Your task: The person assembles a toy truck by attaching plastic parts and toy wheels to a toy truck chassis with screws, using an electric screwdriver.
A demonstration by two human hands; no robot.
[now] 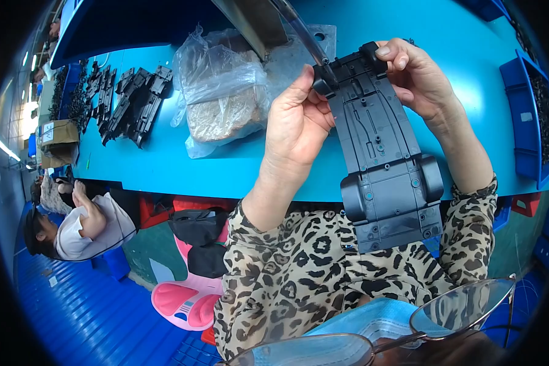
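Chassis (372, 125): long, black, hard-looking
Face: thin ribs, slots, small round holes
Bulges (432, 178): rounded, a pair toward each end
Pose: held lengthwise, leaning leftward, far end between left hand (299, 119) and right hand (418, 76)

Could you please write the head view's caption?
Left hand and right hand hold a black molded part at a blue table.

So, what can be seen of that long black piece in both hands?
The long black piece looks like molded plastic: a panel with ridges, holes and rounded bulges near both ends. It slants toward the patterned shirt. The left hand and right hand hold its far end, where a metal rod may touch it.
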